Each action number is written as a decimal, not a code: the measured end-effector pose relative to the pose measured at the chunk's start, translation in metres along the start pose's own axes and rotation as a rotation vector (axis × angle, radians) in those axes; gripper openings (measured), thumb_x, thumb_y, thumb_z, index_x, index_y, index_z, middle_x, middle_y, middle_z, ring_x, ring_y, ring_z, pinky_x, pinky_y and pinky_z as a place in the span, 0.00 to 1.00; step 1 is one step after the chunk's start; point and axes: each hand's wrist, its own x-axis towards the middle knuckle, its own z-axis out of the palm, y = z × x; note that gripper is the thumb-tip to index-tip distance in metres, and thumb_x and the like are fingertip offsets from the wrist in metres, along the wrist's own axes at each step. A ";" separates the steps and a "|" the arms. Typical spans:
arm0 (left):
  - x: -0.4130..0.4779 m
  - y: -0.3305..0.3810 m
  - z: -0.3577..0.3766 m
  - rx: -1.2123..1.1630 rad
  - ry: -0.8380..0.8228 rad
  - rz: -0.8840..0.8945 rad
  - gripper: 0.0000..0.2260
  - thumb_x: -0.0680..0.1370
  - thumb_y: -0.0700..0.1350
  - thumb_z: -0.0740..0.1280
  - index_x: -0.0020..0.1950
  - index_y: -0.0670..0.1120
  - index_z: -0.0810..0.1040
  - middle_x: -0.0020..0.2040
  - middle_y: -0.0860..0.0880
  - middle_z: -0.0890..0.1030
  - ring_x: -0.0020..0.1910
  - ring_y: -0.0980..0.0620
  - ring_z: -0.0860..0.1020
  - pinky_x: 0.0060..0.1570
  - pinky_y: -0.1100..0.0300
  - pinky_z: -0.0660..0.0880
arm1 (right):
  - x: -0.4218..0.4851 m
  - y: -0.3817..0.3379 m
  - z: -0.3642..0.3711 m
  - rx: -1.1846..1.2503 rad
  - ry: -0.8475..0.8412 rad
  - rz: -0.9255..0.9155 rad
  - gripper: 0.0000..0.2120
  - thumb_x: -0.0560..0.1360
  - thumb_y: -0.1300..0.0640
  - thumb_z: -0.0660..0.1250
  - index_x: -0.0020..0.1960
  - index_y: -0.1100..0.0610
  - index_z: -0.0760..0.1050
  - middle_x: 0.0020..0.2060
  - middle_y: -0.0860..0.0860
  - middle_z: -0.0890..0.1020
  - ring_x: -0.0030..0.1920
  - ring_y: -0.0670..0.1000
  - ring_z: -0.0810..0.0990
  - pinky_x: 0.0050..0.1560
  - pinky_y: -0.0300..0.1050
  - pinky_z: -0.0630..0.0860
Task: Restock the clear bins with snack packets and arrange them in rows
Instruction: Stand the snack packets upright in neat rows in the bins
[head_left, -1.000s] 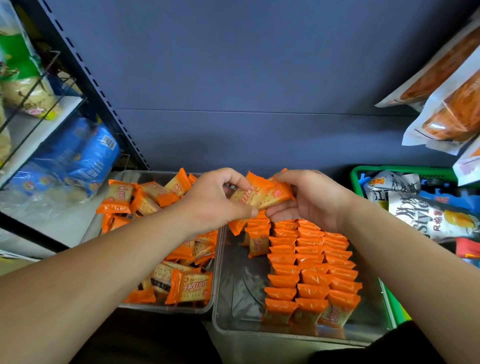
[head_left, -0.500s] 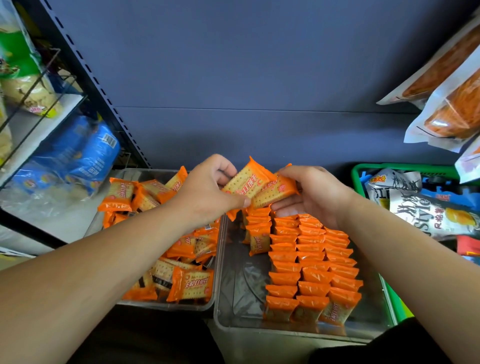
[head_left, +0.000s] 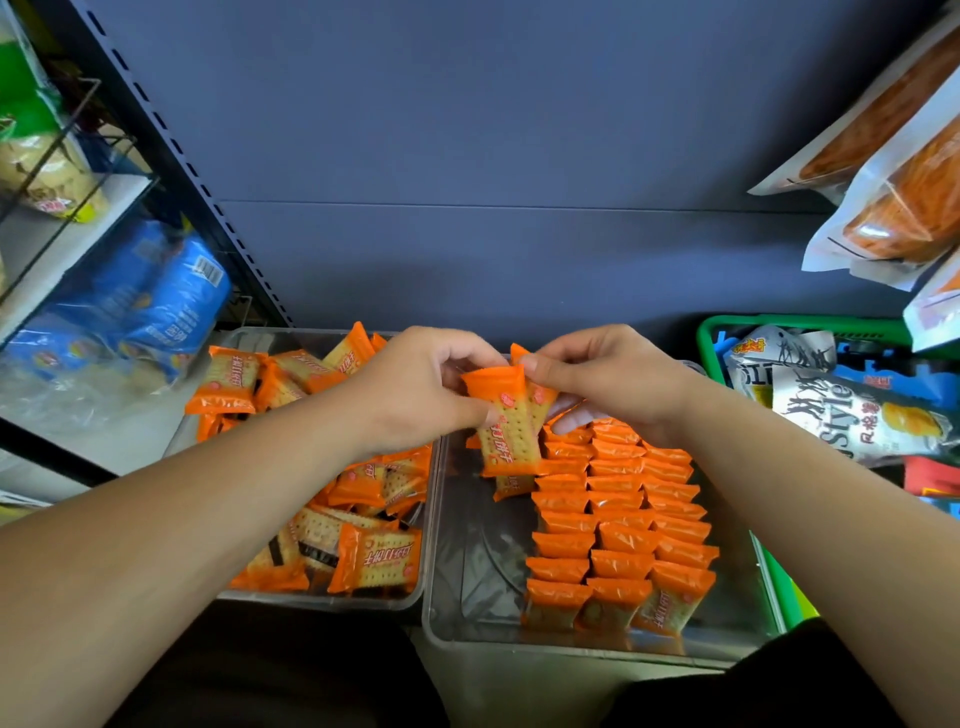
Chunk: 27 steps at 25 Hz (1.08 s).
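Pinched by left hand (head_left: 415, 395) and right hand (head_left: 613, 384) over far end of right clear plastic bin (head_left: 472, 571): two orange-ended cracker packets (head_left: 506, 421), upright. Fanned and slanted earlier, now stacked.

Even, fairly bright light, no hard shadows anywhere, a dull sheen lay on the floor of the right clear bin (head_left: 483, 561), centre was sharp — edges went soft, blue packets (head_left: 156, 306) blurred, shelf upright (head_left: 176, 150) slanted with wide-angle stretch.
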 end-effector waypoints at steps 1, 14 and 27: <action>0.001 -0.001 0.000 -0.017 0.021 -0.005 0.18 0.72 0.33 0.80 0.56 0.50 0.84 0.49 0.51 0.88 0.48 0.52 0.87 0.55 0.47 0.84 | 0.001 0.000 0.000 0.001 -0.015 -0.003 0.14 0.80 0.47 0.70 0.54 0.57 0.86 0.47 0.55 0.89 0.50 0.56 0.88 0.53 0.55 0.85; 0.001 -0.005 -0.005 0.097 0.074 -0.038 0.15 0.72 0.41 0.82 0.56 0.48 0.82 0.47 0.50 0.87 0.44 0.53 0.86 0.50 0.56 0.84 | -0.003 -0.007 0.003 -0.249 -0.028 -0.031 0.13 0.73 0.48 0.80 0.54 0.53 0.85 0.46 0.51 0.89 0.49 0.55 0.88 0.58 0.57 0.84; -0.011 -0.061 -0.024 0.197 0.004 -0.193 0.11 0.78 0.44 0.76 0.60 0.47 0.84 0.50 0.53 0.85 0.50 0.56 0.84 0.56 0.57 0.82 | 0.025 0.064 0.072 -1.386 -0.022 -0.045 0.30 0.77 0.36 0.69 0.75 0.45 0.67 0.68 0.50 0.70 0.72 0.57 0.66 0.70 0.57 0.64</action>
